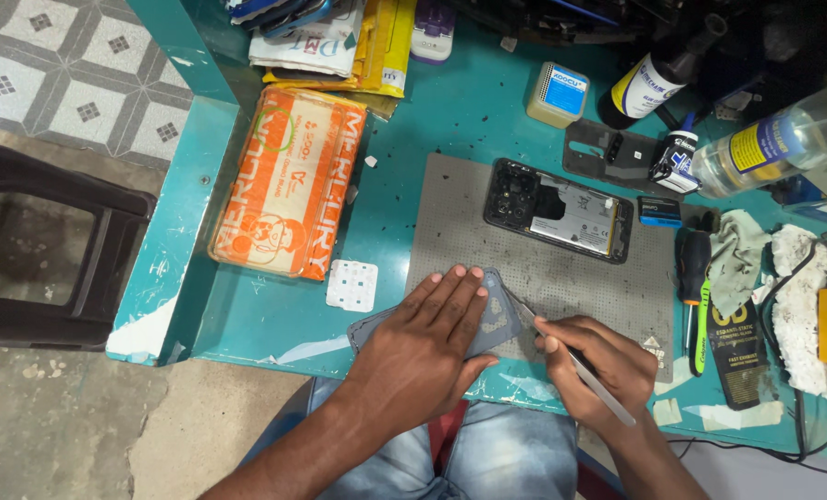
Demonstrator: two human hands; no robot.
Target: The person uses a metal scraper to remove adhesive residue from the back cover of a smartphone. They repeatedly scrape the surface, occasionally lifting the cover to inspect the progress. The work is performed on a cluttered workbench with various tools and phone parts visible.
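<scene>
The left hand lies flat, fingers spread, pressing a grey phone back cover onto the teal tabletop at its near edge. The right hand pinches metal tweezers, tip touching the cover's edge. An opened phone lies on the grey mat beyond.

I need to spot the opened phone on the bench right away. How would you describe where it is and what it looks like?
Start at the grey work mat in the middle of the teal bench. Near the mat's far edge, beyond both hands, lies the opened phone, a black rectangle. Unlike the plain grey back cover under the left hand, it shows its silvery battery.
</scene>
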